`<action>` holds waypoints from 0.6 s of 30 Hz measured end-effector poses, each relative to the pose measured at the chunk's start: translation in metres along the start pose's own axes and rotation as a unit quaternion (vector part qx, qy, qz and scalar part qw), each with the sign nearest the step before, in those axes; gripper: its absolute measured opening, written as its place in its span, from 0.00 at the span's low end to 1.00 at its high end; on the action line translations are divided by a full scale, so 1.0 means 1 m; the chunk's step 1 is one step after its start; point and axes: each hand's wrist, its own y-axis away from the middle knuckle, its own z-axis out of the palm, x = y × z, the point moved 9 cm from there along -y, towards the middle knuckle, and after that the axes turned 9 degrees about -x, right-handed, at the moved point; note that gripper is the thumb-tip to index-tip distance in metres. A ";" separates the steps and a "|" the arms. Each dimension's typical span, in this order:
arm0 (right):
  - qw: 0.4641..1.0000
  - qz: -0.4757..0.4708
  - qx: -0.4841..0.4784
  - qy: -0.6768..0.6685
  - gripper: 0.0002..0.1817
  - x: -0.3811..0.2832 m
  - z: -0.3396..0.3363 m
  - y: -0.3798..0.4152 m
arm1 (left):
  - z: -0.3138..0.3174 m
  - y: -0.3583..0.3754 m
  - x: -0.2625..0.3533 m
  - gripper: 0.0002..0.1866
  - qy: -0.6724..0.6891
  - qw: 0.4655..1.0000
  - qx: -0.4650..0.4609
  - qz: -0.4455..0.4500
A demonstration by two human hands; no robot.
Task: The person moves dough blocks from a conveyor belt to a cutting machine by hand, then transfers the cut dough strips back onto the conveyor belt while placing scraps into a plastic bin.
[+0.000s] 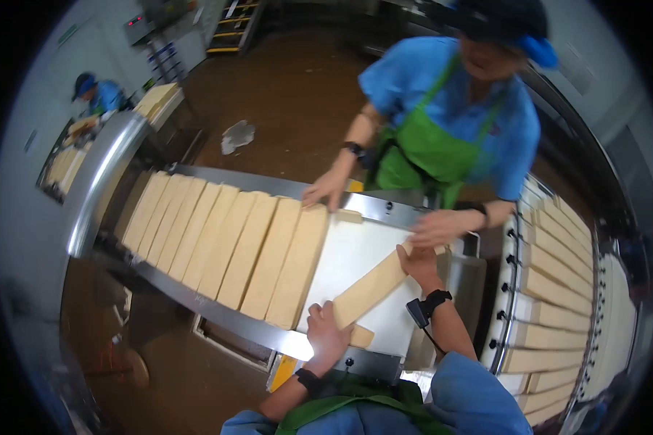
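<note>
A long pale-yellow slab [370,288], which looks like dough, lies diagonally on the white conveyor belt [355,254]. My left hand [328,336] grips its near end, fingers curled against the side. At the far end my right hand [419,265] holds the same slab. A short cut piece [362,336] sits beside my left hand. To the left stands a close row of similar slabs [247,246]. A co-worker's hand [328,190] rests at the top of that row, near another small piece [349,216]. The co-worker's other hand [442,228] is just beyond my right hand, blurred.
Metal rails [218,303] edge the belt. The co-worker in a green apron [439,145] stands across from me. At right, a second conveyor [551,319] carries several slabs. A curved metal guard [109,174] rises at left, with another person [105,94] beyond it.
</note>
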 end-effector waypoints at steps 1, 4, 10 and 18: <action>0.999 -0.028 -0.010 -0.019 0.31 0.012 0.000 0.011 | 0.000 -0.004 0.002 0.48 -0.005 1.000 -0.022 -0.004; 0.999 0.020 -0.002 -0.044 0.32 0.020 -0.030 0.051 | 0.017 -0.016 -0.006 0.57 -0.037 0.995 -0.092 -0.033; 0.981 0.102 0.058 -0.155 0.34 0.049 -0.045 0.129 | 0.027 -0.009 0.016 0.46 -0.130 0.991 -0.033 0.021; 0.863 0.249 0.414 -0.151 0.32 0.190 -0.206 0.355 | 0.089 0.066 0.209 0.46 -0.035 0.924 -0.020 0.380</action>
